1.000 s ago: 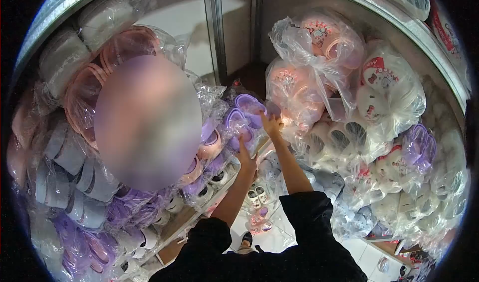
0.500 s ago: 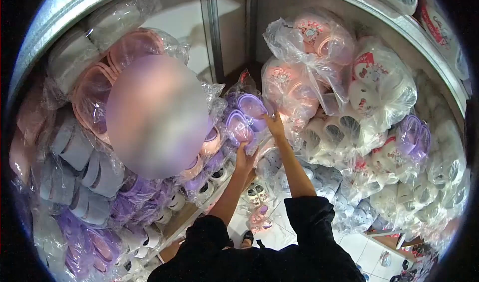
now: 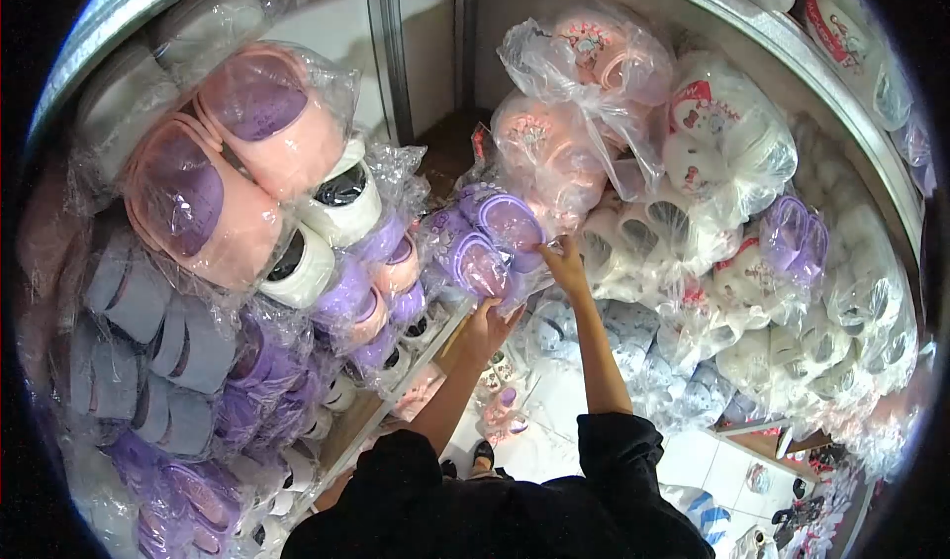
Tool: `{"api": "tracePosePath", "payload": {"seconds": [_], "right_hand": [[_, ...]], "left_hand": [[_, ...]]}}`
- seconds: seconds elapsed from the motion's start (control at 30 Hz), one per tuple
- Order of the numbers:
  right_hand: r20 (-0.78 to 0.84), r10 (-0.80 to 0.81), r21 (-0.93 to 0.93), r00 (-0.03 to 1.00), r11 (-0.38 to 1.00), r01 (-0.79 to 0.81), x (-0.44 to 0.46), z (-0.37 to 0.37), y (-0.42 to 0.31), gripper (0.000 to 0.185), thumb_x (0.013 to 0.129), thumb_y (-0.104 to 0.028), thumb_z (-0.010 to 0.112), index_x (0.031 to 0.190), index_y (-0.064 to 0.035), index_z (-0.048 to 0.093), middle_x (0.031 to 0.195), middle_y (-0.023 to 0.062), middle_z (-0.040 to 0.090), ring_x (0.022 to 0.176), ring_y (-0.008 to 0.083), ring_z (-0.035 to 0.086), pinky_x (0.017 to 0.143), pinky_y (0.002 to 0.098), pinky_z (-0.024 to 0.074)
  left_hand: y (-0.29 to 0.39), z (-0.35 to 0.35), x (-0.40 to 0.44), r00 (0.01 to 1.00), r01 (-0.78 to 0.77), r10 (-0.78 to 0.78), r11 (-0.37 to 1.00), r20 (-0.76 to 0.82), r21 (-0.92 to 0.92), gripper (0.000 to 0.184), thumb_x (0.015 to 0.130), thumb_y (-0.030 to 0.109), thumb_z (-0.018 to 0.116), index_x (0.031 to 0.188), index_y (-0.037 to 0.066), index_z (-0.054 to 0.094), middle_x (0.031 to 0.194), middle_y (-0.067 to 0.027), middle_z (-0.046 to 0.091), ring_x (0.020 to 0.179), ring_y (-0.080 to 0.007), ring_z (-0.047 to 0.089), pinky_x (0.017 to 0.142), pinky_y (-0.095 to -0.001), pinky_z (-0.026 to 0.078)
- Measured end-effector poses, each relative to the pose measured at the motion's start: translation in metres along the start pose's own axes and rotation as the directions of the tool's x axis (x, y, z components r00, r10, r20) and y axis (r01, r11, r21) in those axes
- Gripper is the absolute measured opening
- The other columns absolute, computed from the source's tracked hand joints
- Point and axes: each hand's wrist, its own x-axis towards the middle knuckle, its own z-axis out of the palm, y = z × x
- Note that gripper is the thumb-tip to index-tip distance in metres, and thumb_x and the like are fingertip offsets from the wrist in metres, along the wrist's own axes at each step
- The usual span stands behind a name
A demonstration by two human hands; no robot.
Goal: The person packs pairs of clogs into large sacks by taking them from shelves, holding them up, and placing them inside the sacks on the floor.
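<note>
A pair of purple slip-on clogs in a clear plastic bag is held in front of me, near the corner of the shelves. My left hand grips the near end of the pair from below, its fingers partly hidden by the bag. At the pair's right side, my right hand pinches the edge of the bagged clogs. To their left lie bagged purple and pink clogs, and on the right are bagged pink clogs with printed fronts.
Large bagged pink clogs and grey slippers are stacked at left. White bagged clogs pile up at right, with a purple pair among them. A metal shelf edge curves overhead. Below are white floor tiles with more shoes.
My view has shifted slightly, so the shelves appear farther left. Both hands keep hold of the purple clogs, which sit a little lower in view. The pink clogs at left are now plainly visible.
</note>
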Motion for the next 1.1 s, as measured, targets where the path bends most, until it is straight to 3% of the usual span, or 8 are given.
{"api": "tracePosePath", "payload": {"seconds": [0.17,0.27,0.3,0.4,0.57,0.67,0.8,1.1], "right_hand": [[-0.065,-0.011,-0.044,0.998,0.999,0.008,-0.040,-0.011,-0.014,0.050,0.067,-0.032,0.063,0.096,0.0035,0.044,0.089,0.0181,0.053,0.082,0.0266,0.052,0.072,0.0326,0.0395],[-0.029,-0.011,0.273,1.000,0.962,0.019,-0.065,-0.014,-0.007,0.051,0.068,-0.031,0.063,0.099,0.0036,0.043,0.092,0.0177,0.053,0.085,0.0249,0.051,0.075,0.0323,0.0387],[-0.032,0.102,0.096,0.994,0.990,-0.099,-0.069,-0.015,0.018,0.050,0.070,-0.028,0.061,0.103,0.0048,0.042,0.097,0.0168,0.051,0.089,0.0222,0.049,0.078,0.0313,0.0374],[-0.196,0.216,0.265,0.957,0.951,-0.160,-0.101,-0.006,0.061,0.049,0.073,-0.026,0.058,0.105,0.0062,0.040,0.097,0.0160,0.051,0.087,0.0191,0.048,0.075,0.0294,0.0389],[0.024,0.332,0.408,0.943,0.858,-0.312,-0.159,-0.031,0.029,0.039,0.080,-0.024,0.051,0.110,-0.0036,0.037,0.099,0.0077,0.052,0.092,0.0171,0.049,0.071,0.0338,0.0408],[0.020,0.401,0.535,0.916,0.769,-0.349,-0.190,-0.030,0.025,0.036,0.080,-0.022,0.050,0.108,-0.0039,0.037,0.099,0.0078,0.053,0.092,0.0173,0.050,0.073,0.0349,0.0409],[-0.026,0.493,0.637,0.870,0.679,-0.366,-0.226,-0.027,0.018,0.033,0.079,-0.016,0.050,0.107,-0.0061,0.037,0.103,0.0072,0.048,0.094,0.0181,0.049,0.077,0.0363,0.0400],[-0.008,0.299,0.882,0.954,0.451,-0.134,-0.282,-0.038,0.009,0.054,0.079,-0.021,0.048,0.125,-0.0066,0.024,0.117,0.0093,0.037,0.108,0.0192,0.037,0.089,0.0334,0.0300]], "left_hand": [[0.001,0.001,-0.027,0.996,0.090,-0.091,0.990,-0.002,0.111,0.025,0.073,0.008,0.049,0.098,0.009,0.046,0.104,-0.0027,0.049,0.097,-0.0177,0.048,0.088,-0.0394,0.040],[0.000,-0.020,-0.034,0.996,0.086,-0.092,0.974,0.018,0.210,0.025,0.073,0.009,0.050,0.098,0.009,0.046,0.105,-0.0025,0.048,0.098,-0.0182,0.047,0.088,-0.0386,0.040],[0.001,-0.003,-0.047,0.995,0.092,-0.098,0.972,0.015,0.215,0.023,0.073,0.007,0.050,0.095,0.009,0.046,0.099,-0.0020,0.049,0.095,-0.0172,0.048,0.087,-0.0381,0.041],[-0.001,-0.019,-0.053,0.985,0.171,-0.163,0.940,-0.053,0.297,0.021,0.072,0.005,0.051,0.092,0.008,0.047,0.094,-0.0019,0.049,0.091,-0.0162,0.049,0.087,-0.0373,0.042],[-0.016,-0.069,-0.055,0.952,0.298,-0.256,0.898,-0.168,0.324,0.020,0.070,0.003,0.051,0.090,0.009,0.048,0.087,-0.0021,0.050,0.083,-0.0140,0.050,0.078,-0.0403,0.046],[-0.017,-0.088,-0.075,0.947,0.318,-0.257,0.839,-0.192,0.442,0.023,0.072,0.010,0.048,0.094,0.003,0.047,0.101,-0.0057,0.048,0.092,-0.0207,0.048,0.083,-0.0372,0.042],[-0.007,-0.101,-0.098,0.928,0.371,-0.311,0.819,-0.205,0.437,0.009,0.073,0.008,0.048,0.080,0.005,0.052,0.084,-0.0043,0.054,0.082,-0.0180,0.051,0.077,-0.0351,0.044],[0.007,-0.052,-0.135,0.975,0.084,-0.217,0.563,0.049,0.822,0.027,0.068,0.012,0.056,0.094,0.005,0.051,0.084,-0.0007,0.051,0.080,-0.0114,0.049,0.072,-0.0256,0.041]]}}
